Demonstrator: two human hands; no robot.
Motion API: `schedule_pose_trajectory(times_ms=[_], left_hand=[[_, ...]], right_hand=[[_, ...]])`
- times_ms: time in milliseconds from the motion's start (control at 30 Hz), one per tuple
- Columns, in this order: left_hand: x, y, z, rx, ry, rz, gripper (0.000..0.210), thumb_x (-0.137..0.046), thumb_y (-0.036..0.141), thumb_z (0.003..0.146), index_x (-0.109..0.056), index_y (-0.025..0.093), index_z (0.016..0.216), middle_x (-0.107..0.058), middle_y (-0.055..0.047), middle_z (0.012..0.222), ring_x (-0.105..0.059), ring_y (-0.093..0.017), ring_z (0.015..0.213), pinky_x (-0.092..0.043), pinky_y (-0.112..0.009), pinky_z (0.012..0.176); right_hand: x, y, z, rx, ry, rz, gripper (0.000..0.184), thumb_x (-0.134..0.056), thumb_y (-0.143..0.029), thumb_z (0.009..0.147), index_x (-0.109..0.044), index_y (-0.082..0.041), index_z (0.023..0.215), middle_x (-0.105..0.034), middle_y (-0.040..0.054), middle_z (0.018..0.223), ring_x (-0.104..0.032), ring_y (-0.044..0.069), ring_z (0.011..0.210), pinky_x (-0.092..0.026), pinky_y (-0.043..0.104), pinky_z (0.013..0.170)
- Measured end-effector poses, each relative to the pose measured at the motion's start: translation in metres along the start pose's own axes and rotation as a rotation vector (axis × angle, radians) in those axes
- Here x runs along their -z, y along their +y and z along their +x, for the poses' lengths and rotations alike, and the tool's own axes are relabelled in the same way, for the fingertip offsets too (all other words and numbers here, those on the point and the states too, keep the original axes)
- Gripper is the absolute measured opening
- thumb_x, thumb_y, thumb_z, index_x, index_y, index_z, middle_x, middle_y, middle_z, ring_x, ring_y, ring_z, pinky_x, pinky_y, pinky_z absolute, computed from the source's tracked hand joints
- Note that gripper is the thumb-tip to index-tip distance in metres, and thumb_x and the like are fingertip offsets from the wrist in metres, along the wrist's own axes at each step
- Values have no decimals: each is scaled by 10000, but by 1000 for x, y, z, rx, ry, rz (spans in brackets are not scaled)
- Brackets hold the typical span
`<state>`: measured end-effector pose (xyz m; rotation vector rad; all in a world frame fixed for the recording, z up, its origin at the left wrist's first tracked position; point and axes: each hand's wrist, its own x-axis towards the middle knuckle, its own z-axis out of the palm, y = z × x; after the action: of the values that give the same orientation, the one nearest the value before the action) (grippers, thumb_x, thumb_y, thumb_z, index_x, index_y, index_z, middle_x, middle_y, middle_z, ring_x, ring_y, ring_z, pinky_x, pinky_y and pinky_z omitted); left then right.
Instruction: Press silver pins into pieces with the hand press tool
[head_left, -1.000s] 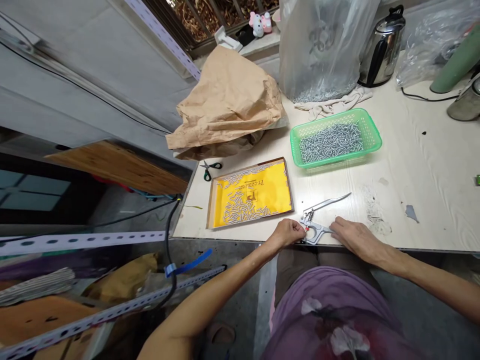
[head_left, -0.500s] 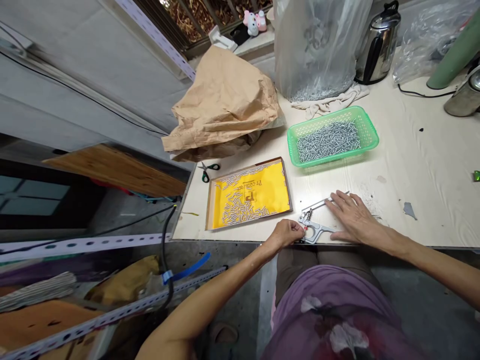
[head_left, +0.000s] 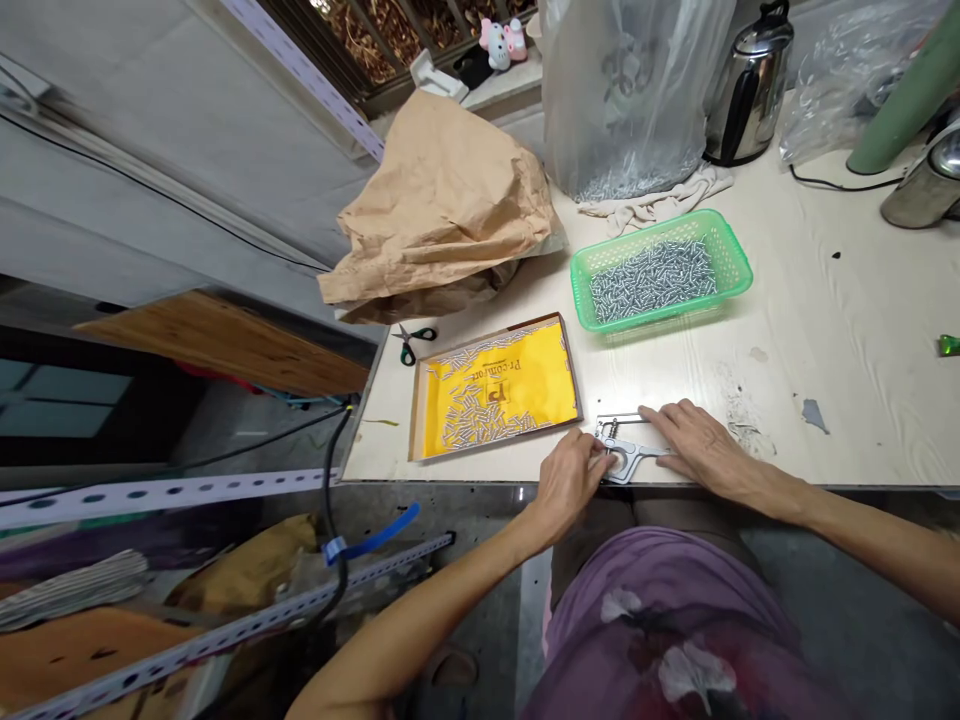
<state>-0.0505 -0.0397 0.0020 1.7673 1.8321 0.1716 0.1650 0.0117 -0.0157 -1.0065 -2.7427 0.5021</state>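
Right hand [head_left: 701,450] is wrapped around both handles of the spring-loaded hand tool [head_left: 634,457], handles squeezed roughly parallel. Tool lies at the near edge of the table [head_left: 862,320], head pointing left. Left hand [head_left: 566,475] is at the tool head, thumb and fingers bunched close together; can't tell from here whether they pinch a small part or just the head. Yellow-bottomed tray [head_left: 544,370] with loose metal pins [head_left: 480,420] sits just beyond the left hand. Green basket [head_left: 656,318] of similar pins is farther back, right of the tray.
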Motion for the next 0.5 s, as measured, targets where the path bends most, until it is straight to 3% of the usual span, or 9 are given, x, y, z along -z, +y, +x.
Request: schedule_pose_trajectory(times_ms=[67, 133, 200, 367, 500], left_hand=[[-6, 6, 2, -247, 69, 124, 305, -619, 319, 841, -600, 157, 1098, -620, -121, 1130, -575, -253, 1055, -479, -379, 876], [-13, 10, 12, -459, 46, 202, 478, -653, 314, 824, -502, 144, 1245, -535, -162, 1299, -495, -291, 1206, -437, -431, 982], [-18, 13, 24, -580, -3, 248, 587, -649, 305, 827, -405, 128, 1331, -477, -180, 1364, -458, -303, 1249, -407, -449, 1023], [-16, 22, 45, -590, -98, 329, 721, -639, 385, 830, -289, 121, 1402, -516, -169, 1253, -516, -301, 1103, -455, -452, 913], [-11, 32, 51, -588, -173, 355, 594, -655, 442, 817, -445, 143, 1285, -547, -134, 1167, -501, -288, 1059, -462, -415, 845]], right_hand=[[-1, -1, -1, -4, 15, 1, 621, -625, -166, 798, -371, -119, 1363, -585, 132, 1038, -511, 274, 920, -445, 371, 764], [-2, 0, -2, 4, 34, 13, 650, -623, -167, 803, -337, -126, 1385, -584, 125, 1040, -511, 275, 929, -451, 380, 781], [0, 4, -5, 20, 36, 32, 690, -638, -207, 805, -302, -138, 1404, -580, 127, 1086, -511, 278, 969, -453, 389, 817], [11, 10, -12, -85, -34, -95, 616, -697, -362, 761, -453, -104, 1264, -583, 163, 1064, -512, 305, 946, -458, 406, 775], [14, 2, -11, -87, -70, -197, 390, -649, -295, 801, -547, -90, 1117, -600, 157, 974, -517, 294, 899, -442, 384, 740]])
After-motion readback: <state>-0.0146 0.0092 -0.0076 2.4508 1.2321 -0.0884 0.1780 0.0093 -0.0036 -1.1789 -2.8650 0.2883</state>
